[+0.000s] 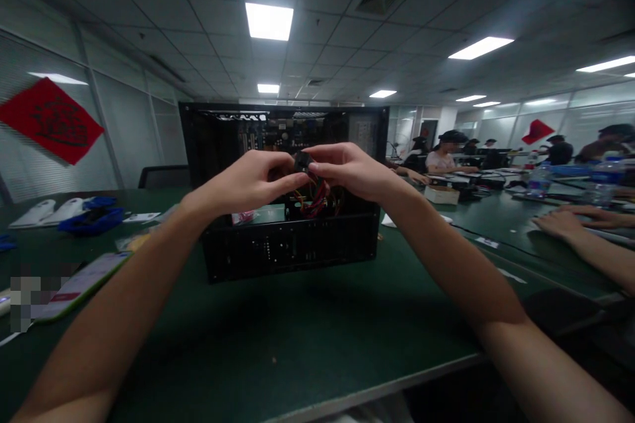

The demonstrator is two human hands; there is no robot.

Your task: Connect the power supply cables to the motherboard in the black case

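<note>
An open black computer case stands on the green table, its inside facing me. In front of its opening, my left hand and my right hand meet, both pinching a small black cable connector. From the connector a bundle of red, yellow and black wires hangs down into the case. Behind my fingers a circuit board shows dimly in the upper part of the case. A pinkish packet is visible low at the left inside it.
Blue items and white items lie at the left of the green table, near a green-edged phone-like object. Another person's hands rest at the right. Beyond are a small box, bottles and seated people.
</note>
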